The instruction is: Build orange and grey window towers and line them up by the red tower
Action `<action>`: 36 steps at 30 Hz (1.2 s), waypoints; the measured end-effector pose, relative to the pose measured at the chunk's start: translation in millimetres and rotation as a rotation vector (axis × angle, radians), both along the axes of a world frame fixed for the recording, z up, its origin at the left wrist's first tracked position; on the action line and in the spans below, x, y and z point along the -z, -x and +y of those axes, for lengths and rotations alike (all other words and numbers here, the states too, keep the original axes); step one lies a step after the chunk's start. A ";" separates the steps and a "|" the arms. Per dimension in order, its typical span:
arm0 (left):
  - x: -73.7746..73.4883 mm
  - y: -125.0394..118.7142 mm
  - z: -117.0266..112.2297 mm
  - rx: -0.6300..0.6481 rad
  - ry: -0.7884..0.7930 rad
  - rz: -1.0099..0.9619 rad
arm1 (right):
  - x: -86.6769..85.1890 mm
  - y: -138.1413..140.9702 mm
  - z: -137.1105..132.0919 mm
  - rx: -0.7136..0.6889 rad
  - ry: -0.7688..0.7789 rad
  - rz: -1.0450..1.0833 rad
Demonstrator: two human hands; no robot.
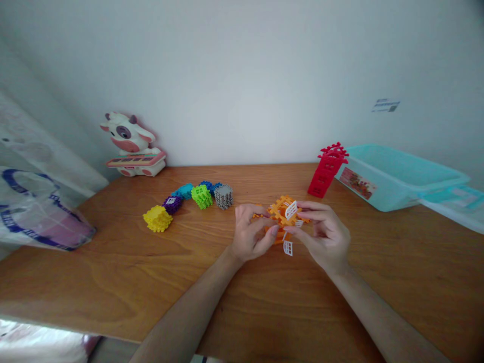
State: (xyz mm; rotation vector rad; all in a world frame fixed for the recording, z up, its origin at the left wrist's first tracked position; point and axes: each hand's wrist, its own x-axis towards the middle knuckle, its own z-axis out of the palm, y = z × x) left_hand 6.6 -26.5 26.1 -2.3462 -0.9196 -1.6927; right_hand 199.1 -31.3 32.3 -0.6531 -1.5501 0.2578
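Observation:
Over the middle of the wooden table [113, 282], both of my hands grip an orange cube of interlocking plastic pieces [280, 210]. My left hand [250, 235] curls round its left side. My right hand [324, 233] pinches its right side, by a small white window piece [291, 208] clipped on the cube. Another white window piece [288, 248] hangs just below the cube, between my hands.
A row of finished cubes lies behind my left hand: yellow [158, 219], purple [173, 203], teal [183, 191], green [201, 196], blue [210, 186], grey [224, 196]. A red stack of pieces [326, 170] leans on a turquoise bin [397, 176]. Cow toy [131, 145] and plastic bag [34, 217] at left.

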 end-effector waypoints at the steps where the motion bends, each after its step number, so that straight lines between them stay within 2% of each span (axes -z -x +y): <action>1: -0.6 -1.3 -2.4 -0.002 -0.003 0.001 | -1.3 0.4 -1.5 0.009 -0.028 -0.032; 6: -0.3 -3.3 -6.7 -0.042 -0.001 -0.054 | -8.7 2.6 -7.3 0.068 -0.147 -0.172; 10: 0.4 -2.0 -5.8 -0.049 0.037 -0.095 | -12.4 3.6 -10.0 0.063 -0.167 -0.251; 14: -0.1 0.0 -1.0 -0.030 0.113 -0.196 | -8.9 2.7 -8.5 -0.002 -0.071 -0.205; 21: 3.6 0.9 11.4 -0.078 0.179 -0.380 | -3.1 0.5 2.7 0.177 0.089 -0.027; 26: 3.8 -1.2 4.8 -0.080 0.113 -0.220 | -5.0 -0.7 5.4 0.102 0.248 0.048; 29: 1.1 -1.3 0.7 -0.101 0.042 -0.102 | -7.9 -0.1 2.1 0.031 0.218 0.009; 36: 2.1 1.8 2.7 -0.097 -0.007 -0.001 | -13.8 0.5 -3.6 -0.060 0.161 -0.133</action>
